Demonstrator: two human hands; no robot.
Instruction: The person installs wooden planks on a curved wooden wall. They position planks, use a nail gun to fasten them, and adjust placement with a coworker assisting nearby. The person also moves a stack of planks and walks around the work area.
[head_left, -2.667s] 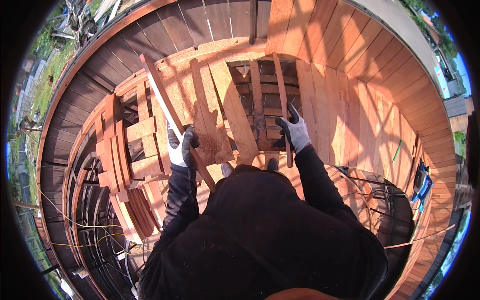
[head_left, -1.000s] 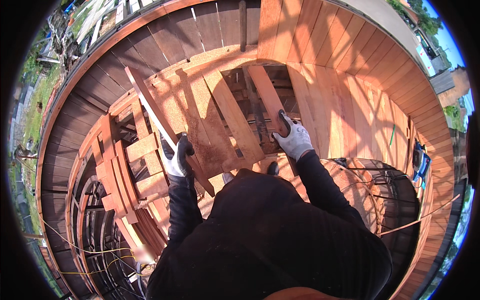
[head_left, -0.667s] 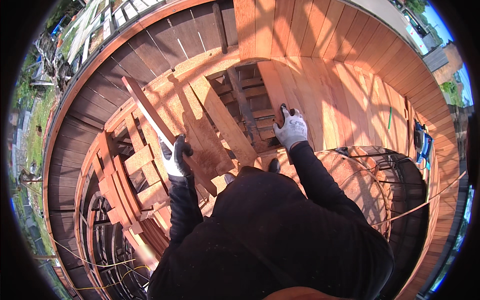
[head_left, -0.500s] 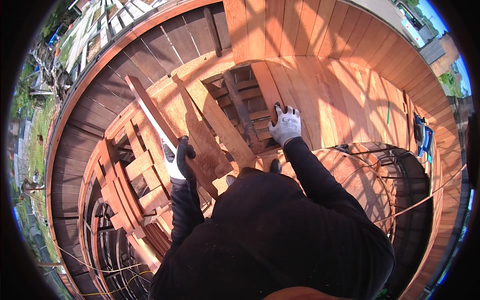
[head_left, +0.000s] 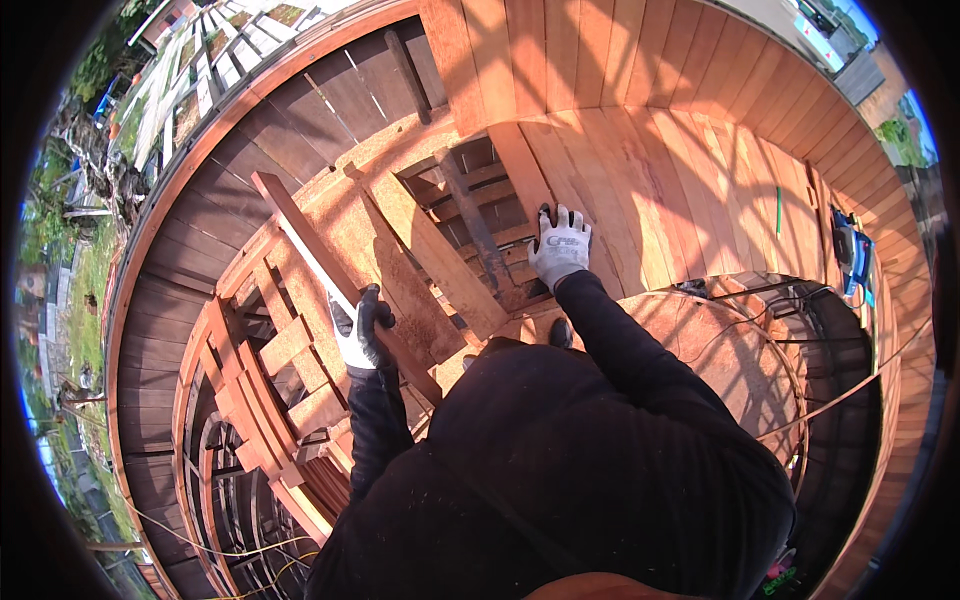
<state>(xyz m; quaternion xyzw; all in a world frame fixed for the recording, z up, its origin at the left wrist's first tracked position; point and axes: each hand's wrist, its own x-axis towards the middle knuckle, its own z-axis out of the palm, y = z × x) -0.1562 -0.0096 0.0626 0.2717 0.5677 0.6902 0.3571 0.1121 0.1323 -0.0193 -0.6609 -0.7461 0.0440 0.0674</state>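
My left hand (head_left: 360,325), in a white and dark glove, grips a long reddish board (head_left: 307,240) tilted on edge, one long face in bright light. My right hand (head_left: 560,246) is on another reddish plank (head_left: 515,160), thumb toward its left edge and fingers bent over it. That plank lies alongside the close-laid planks (head_left: 650,190) on the right. Left of it is an opening with dark framing (head_left: 465,210); farther left a pale, sawdust-covered board (head_left: 440,255) lies at a slant. The lower part of the plank is hidden under my hand and arm.
Loose boards (head_left: 250,400) are stacked at the left. A curved wooden wall (head_left: 270,140) rings the work. A blue tool (head_left: 852,255) sits at the right edge. Cables (head_left: 215,550) run at lower left. A sawdust-covered round surface (head_left: 715,350) lies lower right, beside dark gaps.
The right plank, earlier held narrow side up, then flat over the opening, now lies beside the fitted planks; my right hand moved up with it. My left hand still holds its board. The view has turned.
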